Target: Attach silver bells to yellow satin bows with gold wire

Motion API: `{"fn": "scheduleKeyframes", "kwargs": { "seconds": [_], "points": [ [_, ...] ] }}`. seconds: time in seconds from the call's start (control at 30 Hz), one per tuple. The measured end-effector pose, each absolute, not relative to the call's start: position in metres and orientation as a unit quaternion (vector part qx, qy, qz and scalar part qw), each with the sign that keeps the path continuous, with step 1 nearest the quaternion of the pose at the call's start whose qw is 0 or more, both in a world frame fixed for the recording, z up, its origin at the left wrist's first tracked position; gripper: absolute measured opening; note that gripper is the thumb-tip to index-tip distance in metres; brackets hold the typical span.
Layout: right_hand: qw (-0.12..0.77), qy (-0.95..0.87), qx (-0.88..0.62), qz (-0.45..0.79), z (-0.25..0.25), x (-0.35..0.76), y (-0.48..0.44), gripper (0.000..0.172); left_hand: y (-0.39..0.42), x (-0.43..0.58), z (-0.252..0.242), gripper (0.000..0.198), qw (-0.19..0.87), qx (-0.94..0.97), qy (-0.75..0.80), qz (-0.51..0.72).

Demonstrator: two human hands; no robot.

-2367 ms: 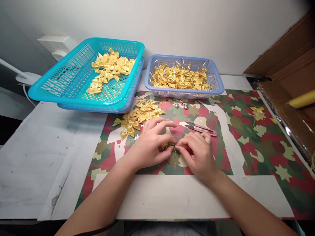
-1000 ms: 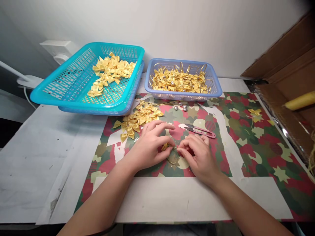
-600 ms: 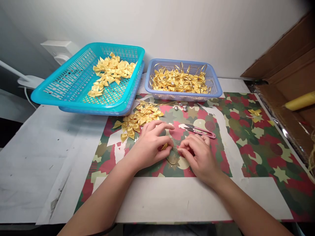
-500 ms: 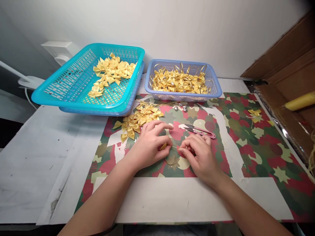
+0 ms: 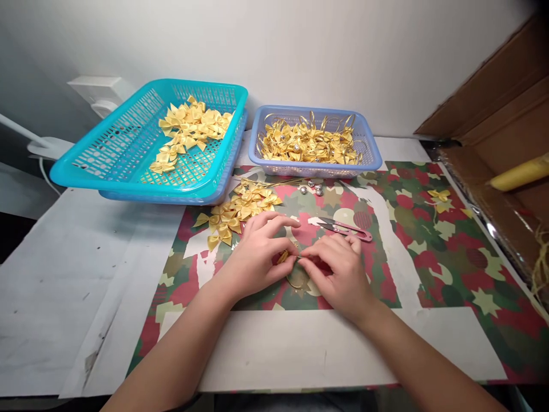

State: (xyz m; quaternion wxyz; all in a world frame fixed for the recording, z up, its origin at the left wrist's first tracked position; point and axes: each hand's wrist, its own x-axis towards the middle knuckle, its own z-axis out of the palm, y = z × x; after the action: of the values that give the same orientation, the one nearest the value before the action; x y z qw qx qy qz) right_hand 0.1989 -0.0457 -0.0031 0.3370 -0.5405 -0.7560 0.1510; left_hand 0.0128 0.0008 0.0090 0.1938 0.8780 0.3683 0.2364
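My left hand (image 5: 266, 252) pinches a yellow bow (image 5: 283, 257), mostly hidden behind its fingers. A thin gold cord (image 5: 294, 284) curves out below that hand in a loop. The thumb and index finger of my right hand (image 5: 338, 269) are closed on the cord close to the left fingertips. Just beyond the right hand lie pink-handled snips (image 5: 345, 229). Loose yellow bows (image 5: 246, 206) are heaped behind my left hand, with gold cords (image 5: 274, 183) and several silver bells (image 5: 317, 189) behind and to the right of them.
A turquoise basket (image 5: 150, 94) with yellow bows stands at the back left on a blue one. A periwinkle basket (image 5: 315, 167) holds bows with cords and bells. One bow (image 5: 440, 195) lies at the right, near a cardboard box (image 5: 497, 103). Patterned paper (image 5: 450, 257) covers part of the table.
My right hand has moved left, so its fingertips are now almost against those of my left hand. The left hand keeps its pinch on the bow. The view has shifted slightly.
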Motion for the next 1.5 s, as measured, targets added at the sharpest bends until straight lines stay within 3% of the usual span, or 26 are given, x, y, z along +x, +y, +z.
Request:
{"fn": "scheduleKeyframes", "kwargs": {
  "seconds": [0.1,0.4,0.63,0.8,1.07,1.27,1.4,1.5],
  "points": [
    [0.34,-0.761,-0.534,0.143,-0.004,0.198,-0.045,0.018,0.0,0.013,0.01,0.012,0.193,0.879,0.367,0.236],
    [0.322,-0.779,-0.516,0.149,0.0,0.202,-0.046,0.018,0.0,0.015,0.011,0.012,0.195,0.881,0.365,0.231],
    [0.294,-0.781,-0.524,0.171,0.0,0.205,-0.046,0.017,-0.001,0.013,0.02,0.026,0.304,0.819,0.435,0.218],
    [0.31,-0.779,-0.512,0.187,0.001,0.202,-0.047,0.013,-0.001,0.02,0.019,0.015,0.319,0.792,0.501,0.14],
    [0.402,-0.702,-0.549,0.209,0.0,0.211,-0.045,0.019,0.001,0.026,0.028,0.026,0.308,0.806,0.493,0.115],
    [0.39,-0.691,-0.57,0.213,-0.003,0.213,-0.041,0.026,0.001,0.031,0.03,0.034,0.301,0.818,0.486,0.068],
    [0.418,-0.679,-0.56,0.224,-0.001,0.212,-0.043,0.023,-0.002,0.027,0.029,0.028,0.358,0.756,0.497,0.233],
    [0.457,-0.654,-0.547,0.255,-0.001,0.209,-0.048,0.008,-0.006,0.026,0.026,0.024,0.383,0.618,0.546,0.416]
  ]
}}
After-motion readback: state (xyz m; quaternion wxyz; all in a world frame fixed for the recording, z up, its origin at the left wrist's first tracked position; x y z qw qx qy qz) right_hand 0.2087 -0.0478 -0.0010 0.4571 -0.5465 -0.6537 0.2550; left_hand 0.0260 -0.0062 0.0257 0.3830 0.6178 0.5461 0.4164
